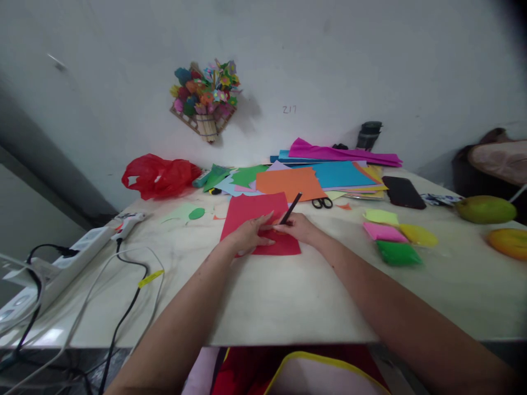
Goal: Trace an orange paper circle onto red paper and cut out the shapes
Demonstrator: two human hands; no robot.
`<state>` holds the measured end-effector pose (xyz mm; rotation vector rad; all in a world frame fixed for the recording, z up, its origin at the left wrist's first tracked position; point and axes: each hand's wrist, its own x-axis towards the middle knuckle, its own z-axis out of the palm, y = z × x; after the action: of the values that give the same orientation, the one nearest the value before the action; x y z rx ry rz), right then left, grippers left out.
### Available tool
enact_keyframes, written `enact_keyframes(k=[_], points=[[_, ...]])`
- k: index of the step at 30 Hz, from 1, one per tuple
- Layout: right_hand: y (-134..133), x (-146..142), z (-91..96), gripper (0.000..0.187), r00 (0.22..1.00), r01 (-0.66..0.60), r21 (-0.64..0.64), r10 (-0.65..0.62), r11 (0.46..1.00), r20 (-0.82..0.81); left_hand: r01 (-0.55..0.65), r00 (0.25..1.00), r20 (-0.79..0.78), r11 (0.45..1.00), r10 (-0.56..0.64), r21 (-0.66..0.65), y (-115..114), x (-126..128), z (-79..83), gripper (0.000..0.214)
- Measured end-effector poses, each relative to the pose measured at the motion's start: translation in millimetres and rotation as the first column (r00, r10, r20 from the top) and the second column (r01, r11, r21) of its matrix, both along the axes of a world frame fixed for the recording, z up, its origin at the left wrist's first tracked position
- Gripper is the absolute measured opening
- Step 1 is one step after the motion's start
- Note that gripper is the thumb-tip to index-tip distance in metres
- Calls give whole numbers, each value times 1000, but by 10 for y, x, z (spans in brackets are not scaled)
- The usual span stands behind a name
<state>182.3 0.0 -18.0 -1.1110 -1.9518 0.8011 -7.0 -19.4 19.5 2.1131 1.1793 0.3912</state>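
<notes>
A red sheet of paper (257, 211) lies flat on the table in front of me. My left hand (252, 235) rests on it with the fingers spread, pressing on its surface. In my right hand (300, 226) is a dark pencil (291, 208), tilted up to the right, its lower end at the red sheet near my left fingertips. The tip itself is hidden by my fingers. Just beyond my right hand lie black-handled scissors (322, 203), partly under an orange sheet (290, 182).
Coloured sheets, including a blue one (343, 174), pile up at the back. A red plastic bag (160, 175) sits at the back left. Rightward are small coloured packets (397, 252), a phone (403, 192) and a green fruit (486, 209). A power strip (88, 247) and cables run along the left.
</notes>
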Motion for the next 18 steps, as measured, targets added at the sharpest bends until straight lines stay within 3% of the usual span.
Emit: enact_keyframes(k=[18], points=[[-16, 27, 29, 16, 993, -49, -31, 45, 998, -113, 21, 997, 70, 999, -19, -27, 25, 9, -23, 86]])
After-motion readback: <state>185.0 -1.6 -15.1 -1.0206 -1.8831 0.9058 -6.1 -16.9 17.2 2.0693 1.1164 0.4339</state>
